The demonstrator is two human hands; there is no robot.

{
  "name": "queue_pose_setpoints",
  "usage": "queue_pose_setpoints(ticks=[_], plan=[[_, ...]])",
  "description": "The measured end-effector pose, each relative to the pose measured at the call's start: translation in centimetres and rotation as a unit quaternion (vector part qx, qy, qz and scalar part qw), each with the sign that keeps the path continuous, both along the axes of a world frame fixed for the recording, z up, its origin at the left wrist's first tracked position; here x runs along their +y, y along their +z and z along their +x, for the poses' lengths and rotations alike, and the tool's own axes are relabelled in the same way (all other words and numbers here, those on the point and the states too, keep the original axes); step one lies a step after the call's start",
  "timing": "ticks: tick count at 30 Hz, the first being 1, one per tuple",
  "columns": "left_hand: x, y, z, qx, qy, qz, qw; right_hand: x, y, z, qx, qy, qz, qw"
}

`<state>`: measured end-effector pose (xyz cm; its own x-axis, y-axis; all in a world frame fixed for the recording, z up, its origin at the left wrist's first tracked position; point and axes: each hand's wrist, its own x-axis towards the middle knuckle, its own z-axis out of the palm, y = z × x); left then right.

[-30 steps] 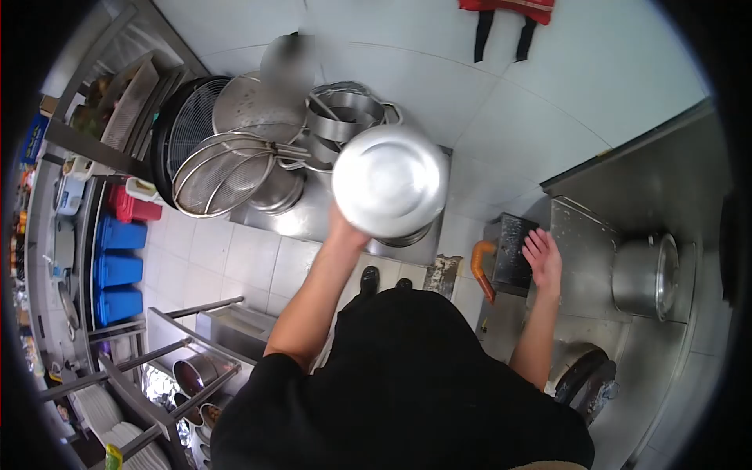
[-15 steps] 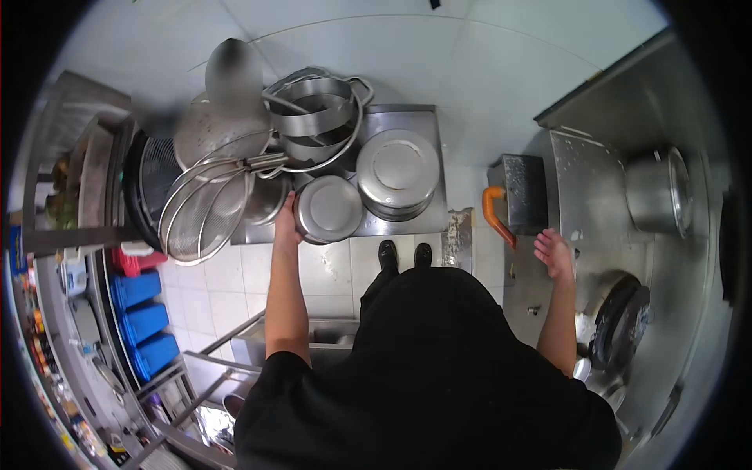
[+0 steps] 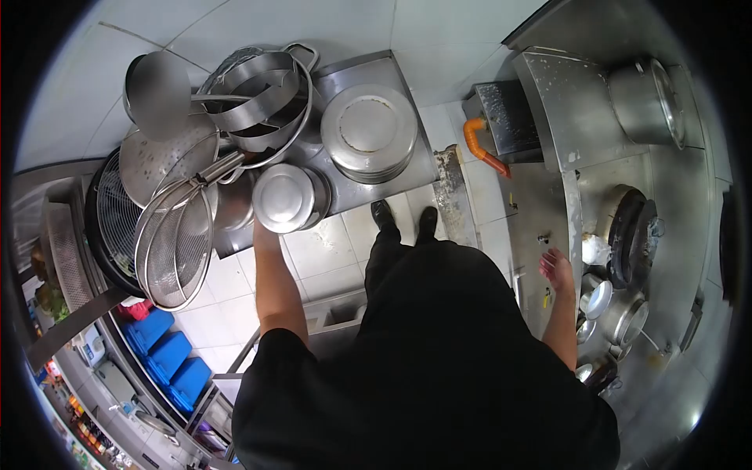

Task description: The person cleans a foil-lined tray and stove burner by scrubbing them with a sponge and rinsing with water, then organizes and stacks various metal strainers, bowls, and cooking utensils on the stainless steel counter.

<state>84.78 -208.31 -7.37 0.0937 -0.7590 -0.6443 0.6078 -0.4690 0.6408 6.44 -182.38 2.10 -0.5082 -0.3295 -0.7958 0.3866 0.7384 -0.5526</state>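
Observation:
A small round steel pan [image 3: 282, 198], upturned, is tilted toward me and covers most of my left hand [image 3: 263, 232]. Only the hand's wrist edge shows below the rim, and the fingers are hidden. Behind it, another round steel pan [image 3: 319, 197] stands on the steel table [image 3: 427, 160]. To the right lies a stack of larger round steel pans [image 3: 370, 129], bottoms up. A wire-mesh strainer [image 3: 176, 243] and a whisk [image 3: 215, 168] are left of my left hand. My right hand [image 3: 556, 269] hangs open beside the steel counter, holding nothing.
Steel pots and a ladle [image 3: 157, 94] crowd the table's back left. An orange pipe [image 3: 479, 145] bends beside a dark metal box [image 3: 507, 117]. On the right counter are a lidded pot [image 3: 646, 102], pans and bowls. Blue bins [image 3: 168, 356] stand at lower left.
The small pan has come apart from the one behind it and moved left with my left hand. My view has shifted and turned. My right hand stays free.

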Motion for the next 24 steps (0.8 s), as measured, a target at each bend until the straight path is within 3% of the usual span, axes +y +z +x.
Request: queue_pose_setpoints(ticks=[14,19,20,21,24], plan=[[-0.5,1.4,-3.0,-0.076,0.073,-0.059,0.993,-0.8,-2.4,0.3,0.027,0.096,0.002,0.995],[-0.2,0.8,-3.6,-0.001,0.032,-0.096,0.995,-2.6,-2.5,2.3,-0.018,0.119,-0.023,0.992],[-0.9,0.3,-3.9,0.031,0.064,-0.026,0.997,-3.7,-2.4,3.1,-0.018,0.132,-0.014,0.991],[-1.4,0.1,-4.5,0.035,0.059,-0.045,0.997,-5.2,-2.2,4.3,-0.017,0.145,-0.006,0.989],[-2.3,-0.5,-5.9,0.020,0.054,-0.057,0.997,-10.0,-2.9,7.9,-0.028,0.245,-0.020,0.969]])
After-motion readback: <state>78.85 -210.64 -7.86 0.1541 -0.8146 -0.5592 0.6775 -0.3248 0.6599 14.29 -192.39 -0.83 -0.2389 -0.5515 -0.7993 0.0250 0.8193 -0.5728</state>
